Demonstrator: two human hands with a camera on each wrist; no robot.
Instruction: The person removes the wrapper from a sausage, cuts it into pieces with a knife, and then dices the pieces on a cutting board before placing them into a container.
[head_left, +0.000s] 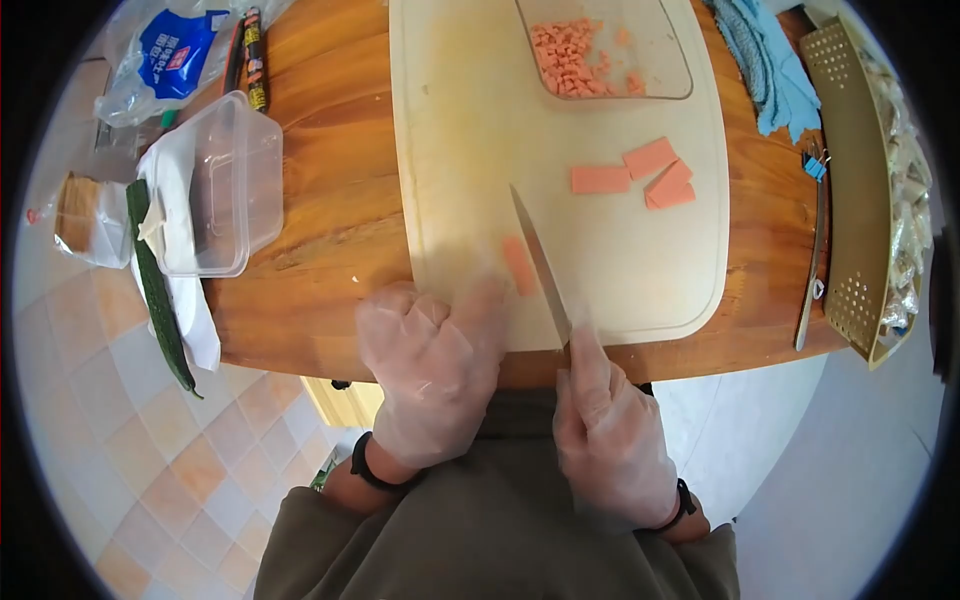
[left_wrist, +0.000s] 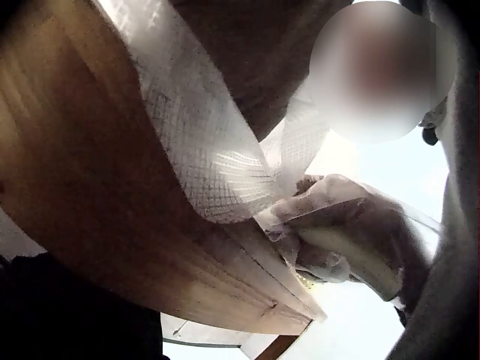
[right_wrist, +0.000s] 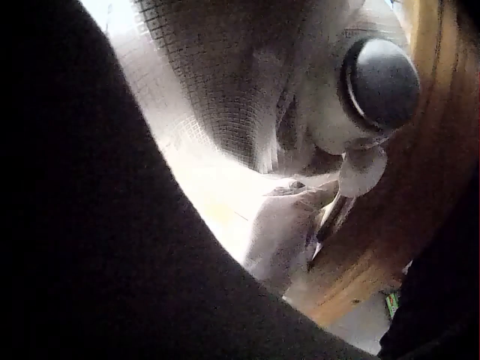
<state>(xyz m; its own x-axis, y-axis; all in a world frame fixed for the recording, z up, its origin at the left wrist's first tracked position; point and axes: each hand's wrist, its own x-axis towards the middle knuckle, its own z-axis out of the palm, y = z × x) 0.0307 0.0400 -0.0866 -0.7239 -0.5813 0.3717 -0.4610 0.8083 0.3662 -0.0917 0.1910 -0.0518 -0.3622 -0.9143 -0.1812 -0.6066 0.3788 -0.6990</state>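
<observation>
In the head view my gloved right hand (head_left: 615,430) grips a knife (head_left: 543,265) by its handle, the blade pointing away over the cutting board (head_left: 460,120). Just left of the blade lies a narrow pink slice (head_left: 518,266). My gloved left hand (head_left: 430,370), blurred, is over the board's near left edge, its forward fingers close to that slice; whether they touch it I cannot tell. Several flat pink pieces (head_left: 600,179) lie right of the blade. A clear container at the board's far end holds small pink cubes (head_left: 568,60). A black rounded end (right_wrist: 382,82) shows in the right wrist view.
On the left are an empty clear box (head_left: 262,190), a cucumber (head_left: 158,290), a white cloth (head_left: 200,320) and plastic packaging (head_left: 180,50). A blue cloth (head_left: 765,60), a long thin metal tool (head_left: 810,275) and a perforated basket (head_left: 850,190) are on the right.
</observation>
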